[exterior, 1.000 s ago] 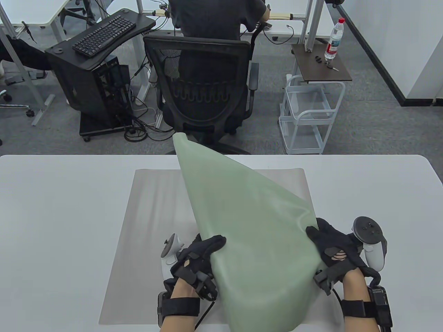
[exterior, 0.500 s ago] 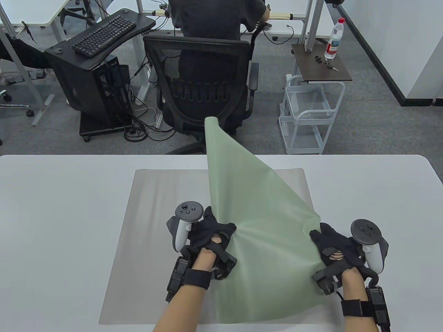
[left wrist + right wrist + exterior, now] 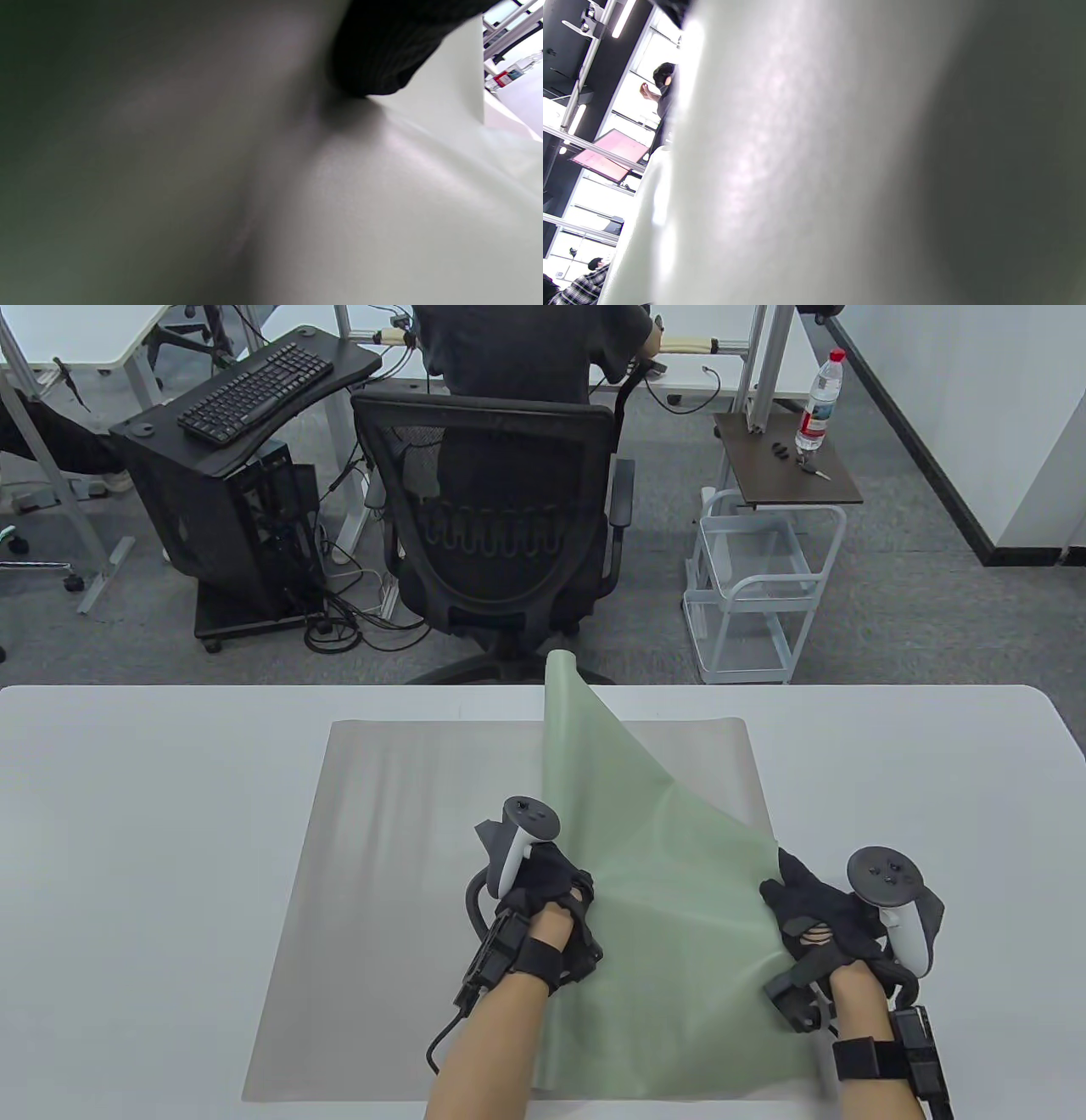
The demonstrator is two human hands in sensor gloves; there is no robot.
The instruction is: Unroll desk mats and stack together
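A grey desk mat (image 3: 390,848) lies flat on the white table (image 3: 127,831). A pale green mat (image 3: 670,899) stands over its right half, its near part on the grey mat and its far corner lifted. My left hand (image 3: 556,891) grips the green mat's left edge. My right hand (image 3: 806,912) grips its right edge. The green mat fills the left wrist view (image 3: 382,212), with a gloved finger (image 3: 382,51) against it. It also fills the right wrist view (image 3: 818,169).
Beyond the table's far edge a person sits in a black office chair (image 3: 492,526). A white wire cart (image 3: 759,585) stands to the right, with a water bottle (image 3: 819,398) on a small brown table. A keyboard stand (image 3: 246,390) is at the far left.
My left hand has moved forward and right along the green mat's edge. The mat's lifted corner has swung right and dropped lower. My right hand has barely moved.
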